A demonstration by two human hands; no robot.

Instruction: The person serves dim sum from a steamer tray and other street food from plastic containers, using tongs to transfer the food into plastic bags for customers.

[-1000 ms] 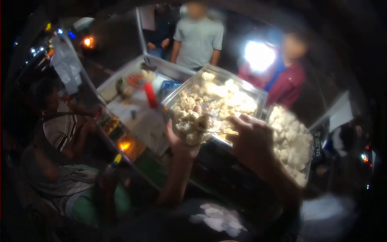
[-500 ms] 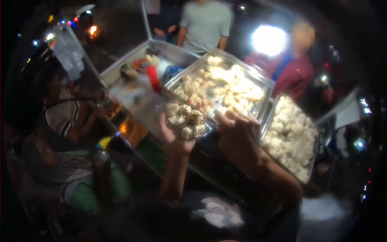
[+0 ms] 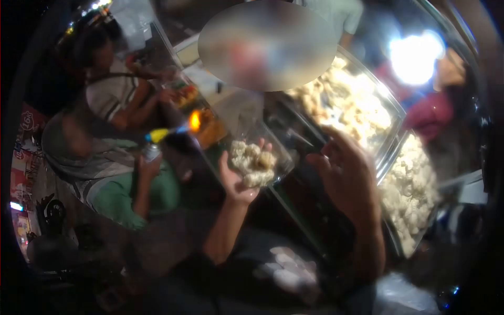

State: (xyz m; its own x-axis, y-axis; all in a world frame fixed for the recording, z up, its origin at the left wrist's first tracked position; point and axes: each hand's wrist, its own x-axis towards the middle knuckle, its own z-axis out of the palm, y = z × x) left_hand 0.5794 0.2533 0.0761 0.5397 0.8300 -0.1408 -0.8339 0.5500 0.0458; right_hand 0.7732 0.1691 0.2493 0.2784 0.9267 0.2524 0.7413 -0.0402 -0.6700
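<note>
My left hand (image 3: 241,189), palm up, supports a clear plastic sheet or container (image 3: 283,160) holding several pale dumplings (image 3: 254,163). The thumb is along the left side and fingertips show beyond the far side. To the right, my right hand (image 3: 346,165) hangs at the near edge of a large clear tray (image 3: 396,123), its fingers bent and apart with nothing visible in them. Brightly lit dumplings (image 3: 346,100) fill that tray.
A second tray of dumplings (image 3: 409,194) stands at the right. On the left, a person (image 3: 149,163) holds a blowtorch (image 3: 153,144) whose flame (image 3: 195,121) points at orange food (image 3: 210,131). Another person (image 3: 118,97) works beside them. A bright lamp (image 3: 416,58) shines at the upper right.
My right hand has lifted away from the dumplings in my left hand and moved right. The view has turned leftward, and the blowtorch's long flame now shows.
</note>
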